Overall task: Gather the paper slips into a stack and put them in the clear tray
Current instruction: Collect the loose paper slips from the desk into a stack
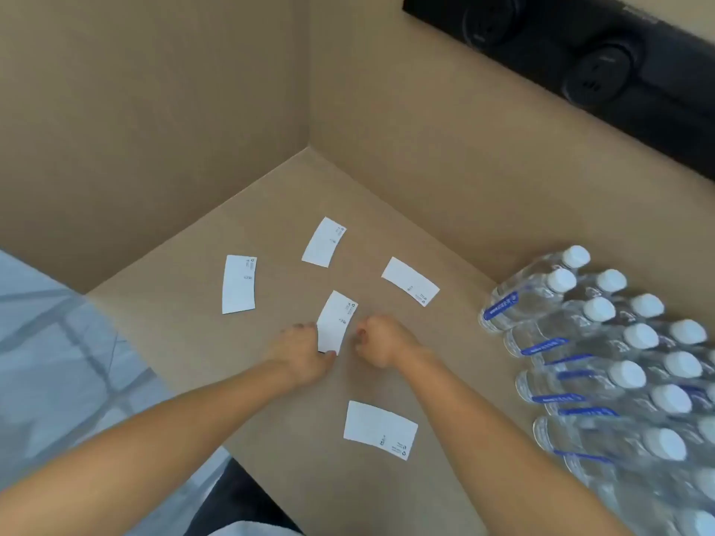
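Several white paper slips lie on a brown cardboard surface. One slip is in the middle, and my left hand pinches its lower left edge. My right hand is a loose fist just right of that slip, holding nothing. Other slips lie at the left, at the back, at the right and near me. No clear tray is in view.
A shrink-wrapped pack of water bottles with white caps fills the right side. Cardboard walls rise behind and to the left. A black panel with round sockets sits at the top right. Pale floor shows at the left.
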